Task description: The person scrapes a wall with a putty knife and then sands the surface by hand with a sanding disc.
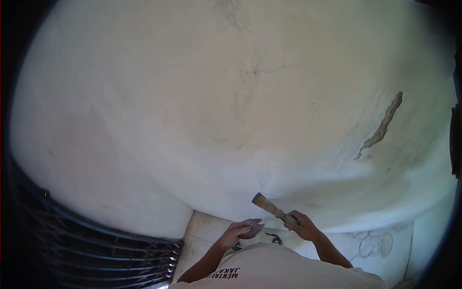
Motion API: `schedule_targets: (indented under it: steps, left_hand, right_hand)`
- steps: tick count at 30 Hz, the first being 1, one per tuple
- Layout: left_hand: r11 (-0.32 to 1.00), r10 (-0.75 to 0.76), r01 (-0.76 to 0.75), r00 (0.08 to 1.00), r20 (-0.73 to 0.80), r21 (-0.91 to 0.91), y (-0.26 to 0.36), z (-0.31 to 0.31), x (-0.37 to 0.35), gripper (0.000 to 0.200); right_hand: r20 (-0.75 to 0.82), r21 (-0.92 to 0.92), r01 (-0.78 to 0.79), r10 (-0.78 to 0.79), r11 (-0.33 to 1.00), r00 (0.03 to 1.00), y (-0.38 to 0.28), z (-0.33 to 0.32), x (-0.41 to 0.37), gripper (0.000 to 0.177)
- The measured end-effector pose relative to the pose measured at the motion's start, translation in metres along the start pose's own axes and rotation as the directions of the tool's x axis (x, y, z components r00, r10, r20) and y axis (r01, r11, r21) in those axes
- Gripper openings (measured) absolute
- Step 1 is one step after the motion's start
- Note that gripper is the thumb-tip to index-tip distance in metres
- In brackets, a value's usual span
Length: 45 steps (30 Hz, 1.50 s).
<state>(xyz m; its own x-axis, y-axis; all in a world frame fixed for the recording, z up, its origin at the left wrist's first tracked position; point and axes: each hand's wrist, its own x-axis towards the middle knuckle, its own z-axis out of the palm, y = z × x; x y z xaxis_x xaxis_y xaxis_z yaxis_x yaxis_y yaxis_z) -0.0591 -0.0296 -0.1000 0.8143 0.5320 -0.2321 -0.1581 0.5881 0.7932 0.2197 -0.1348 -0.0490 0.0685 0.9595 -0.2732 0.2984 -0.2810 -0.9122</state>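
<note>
My right hand (301, 226) is closed around the handle of a putty knife (265, 203). Its broad, worn blade points up and to the left, close to the lower part of the wall in this view. In my left hand (232, 235), held in front of my shirt, is a curled, dull reddish-brown piece of sandpaper (251, 229), gripped between thumb and fingers. The two hands are apart, with the putty knife higher than the sandpaper. Ahead stands a pale plastered wall (192, 106) with dark smudges and a thin crack.
A long gouge (385, 123) of bare, broken plaster runs down the wall at the right. At lower left is a dark metal folding gate (110, 250). Floor tiles (204, 229) show below the wall, and a round-topped stool (382, 244) stands at lower right.
</note>
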Motion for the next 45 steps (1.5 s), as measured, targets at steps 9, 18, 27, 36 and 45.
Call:
schedule_targets:
  steps: [9,18,27,36,45]
  left_hand:
    - [0.986,-0.141,0.163,0.931,0.336,-0.039,0.048,0.01,0.021,0.048]
    - [0.962,-0.194,0.224,0.963,0.19,-0.156,0.013,0.006,0.016,0.035]
    - [0.99,-0.082,0.062,0.983,0.165,0.125,-0.002,0.021,-0.031,0.031]
    - [0.801,-0.043,-0.066,0.985,0.166,0.596,0.007,0.014,-0.062,0.024]
    - [0.707,0.279,-0.273,0.955,0.098,0.652,0.16,-0.06,-0.041,0.026]
  right_hand:
    - [-0.141,0.179,0.009,0.017,0.984,0.99,-0.028,0.096,-0.013,0.037]
    - [-0.127,0.288,0.063,-0.027,0.956,0.992,-0.018,0.126,-0.049,0.042]
    - [-0.108,0.92,0.136,-0.095,0.367,0.99,-0.017,0.152,-0.096,0.043]
    - [-0.201,0.891,0.149,0.077,0.428,0.977,-0.025,0.21,-0.103,0.038]
    - [-0.804,-0.08,0.278,-0.227,0.957,0.55,-0.073,0.176,-0.069,0.028]
